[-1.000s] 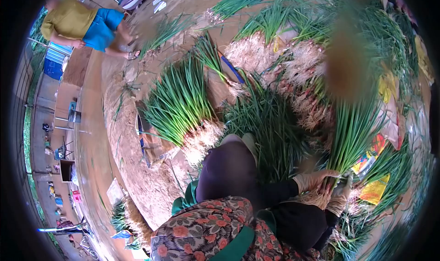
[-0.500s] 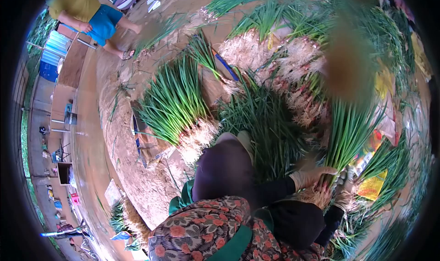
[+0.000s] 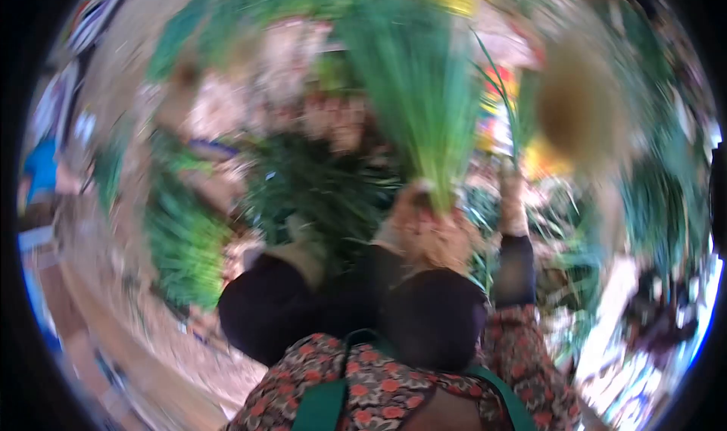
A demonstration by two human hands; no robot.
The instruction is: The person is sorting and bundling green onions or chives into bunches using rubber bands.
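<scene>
My left hand (image 3: 400, 215) is closed around a large bunch of green onions (image 3: 424, 121) just above the pale roots, which hang over my knees. The long leaves stand up and fan out away from me. To the right of the bunch, my gloved right hand (image 3: 513, 192) is closed on a thin green onion stalk (image 3: 510, 102) that points away from me. Motion blurs both hands, so single fingers do not show.
A dark green heap of leaves (image 3: 318, 177) lies before my knees. Another green onion bunch (image 3: 182, 234) lies at left. Behind the right hand is a red and yellow bag (image 3: 496, 121). More green onions (image 3: 655, 204) lie at far right. A person's blue shorts (image 3: 42, 170) show at the left edge.
My view has swung to the right and is blurred. The right hand, earlier low beside the bunch's roots, is now apart from it with a stalk. The left hand still grips the bunch.
</scene>
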